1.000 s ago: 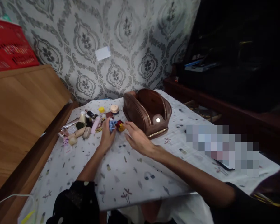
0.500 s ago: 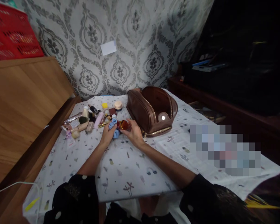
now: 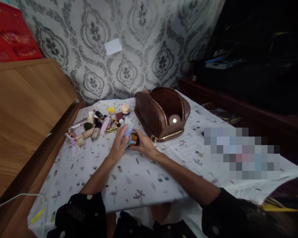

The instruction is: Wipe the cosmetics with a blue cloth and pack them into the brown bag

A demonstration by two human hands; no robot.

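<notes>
Your left hand [image 3: 119, 143] and right hand [image 3: 145, 145] meet at the middle of the table, on the printed tablecloth [image 3: 139, 180], just in front of the open brown pouch [image 3: 161, 112]. The left hand has its fingers pressed together on a blue cloth [image 3: 128, 135], which stands up between the two hands. The right hand curls over a small amber jar [image 3: 134, 139] and pins it low against the cloth. Only a sliver of the jar shows, so you cannot confirm from here whether its lid is on. The jar sits touching the blue cloth, near the pouch's front edge and apart from the row of cosmetics [image 3: 94, 127] on the left. In my judgement, the first risk is the hold itself: the jar is small and smooth, gripped by the fingertips alone, and pressure from the cloth could squirt it out sideways. The second is the left forearm, which lies close to a gold tube [image 3: 111, 130] and other loose pieces, so a sweep of the wrist could send them rolling toward the table edge. The third is the tablecloth, which is loose and could drag under your hands, taking the upright bottles with it. A white round item [image 3: 174, 120] rests inside the pouch, clear of both hands.
</notes>
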